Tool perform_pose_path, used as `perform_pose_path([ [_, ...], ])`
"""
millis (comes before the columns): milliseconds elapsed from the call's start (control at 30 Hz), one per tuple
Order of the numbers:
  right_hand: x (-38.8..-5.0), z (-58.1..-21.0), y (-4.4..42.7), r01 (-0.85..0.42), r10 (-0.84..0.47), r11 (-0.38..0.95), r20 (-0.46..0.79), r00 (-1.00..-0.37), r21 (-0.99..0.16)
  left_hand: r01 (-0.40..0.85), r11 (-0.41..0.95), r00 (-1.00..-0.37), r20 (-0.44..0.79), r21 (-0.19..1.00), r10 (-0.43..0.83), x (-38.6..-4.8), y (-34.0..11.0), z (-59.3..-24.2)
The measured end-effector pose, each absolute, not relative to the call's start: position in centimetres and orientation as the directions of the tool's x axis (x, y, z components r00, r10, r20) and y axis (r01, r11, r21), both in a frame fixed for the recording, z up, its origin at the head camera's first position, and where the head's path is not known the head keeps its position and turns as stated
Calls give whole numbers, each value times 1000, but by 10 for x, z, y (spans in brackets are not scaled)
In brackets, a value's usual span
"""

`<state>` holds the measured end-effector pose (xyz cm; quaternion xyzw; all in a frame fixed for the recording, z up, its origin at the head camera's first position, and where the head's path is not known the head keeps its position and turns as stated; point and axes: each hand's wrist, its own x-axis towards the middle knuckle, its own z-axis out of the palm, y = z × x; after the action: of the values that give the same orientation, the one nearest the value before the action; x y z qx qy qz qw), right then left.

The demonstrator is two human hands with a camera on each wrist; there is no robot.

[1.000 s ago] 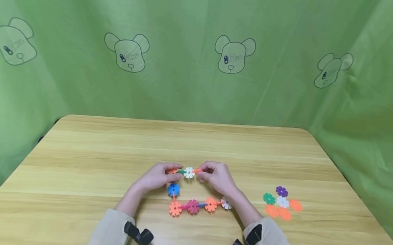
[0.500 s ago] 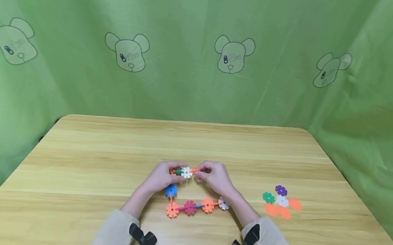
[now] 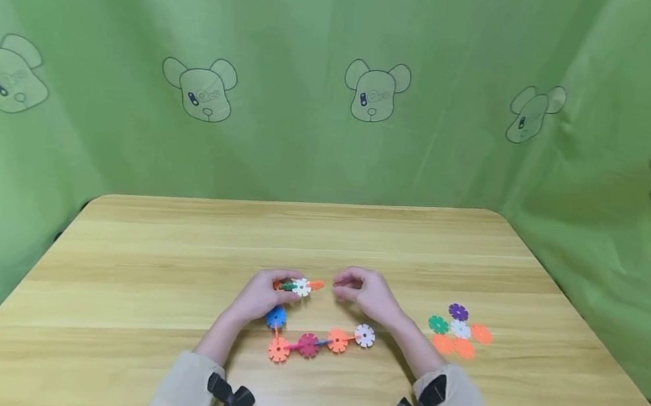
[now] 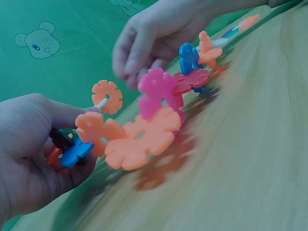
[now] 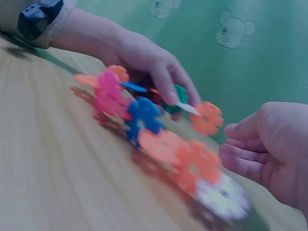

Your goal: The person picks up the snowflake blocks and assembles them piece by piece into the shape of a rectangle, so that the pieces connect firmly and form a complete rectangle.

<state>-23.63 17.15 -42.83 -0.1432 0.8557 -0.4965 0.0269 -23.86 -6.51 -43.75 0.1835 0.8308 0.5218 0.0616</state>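
While left hand [image 3: 259, 295] pinches the disc chain [image 3: 278, 355], right hand [image 3: 372, 297] hangs loose, empty.
Orange end disc [image 3: 316, 285] points right toward it, mid-frame.

Tabletop [image 3: 150, 231] of pale, yellowish wood grain, its streaks running roughly parallel to the far edge; the far left and far right corners are rounded. Green fabric [image 3: 297, 21] rises behind the far edge and flanks the left and right edges, falling in soft vertical folds, with creases at the right. Outlined bear heads [image 3: 376, 96], each with rounded ears and a dark eye mark, form a row across the cloth; the outermost two are cut off by the frame. Light is diffuse, leaving a pale sheen [image 3: 293, 401] toward the tabletop's near edge.
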Motion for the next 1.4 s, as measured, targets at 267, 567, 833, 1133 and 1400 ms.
perform_pose_path([
  [267,-228,-425,239,-147,-162,525,71,-984,-838,214,380,-929,67,900,364,-237,-66,-436],
  [567,-215,-420,318,-50,38,584,88,-995,-811,188,389,-935,43,902,352,-238,-66,-436],
  [833,-208,-423,362,20,24,711,-5,-1000,-703,175,386,-937,33,906,349,-240,-68,-437],
  [1133,-206,-424,369,5,-59,798,-86,-995,-603,235,401,-926,79,885,369,-239,-70,-438],
  [1400,-208,-424,369,9,-51,787,-80,-996,-617,241,405,-926,84,882,367,-241,-69,-435],
])
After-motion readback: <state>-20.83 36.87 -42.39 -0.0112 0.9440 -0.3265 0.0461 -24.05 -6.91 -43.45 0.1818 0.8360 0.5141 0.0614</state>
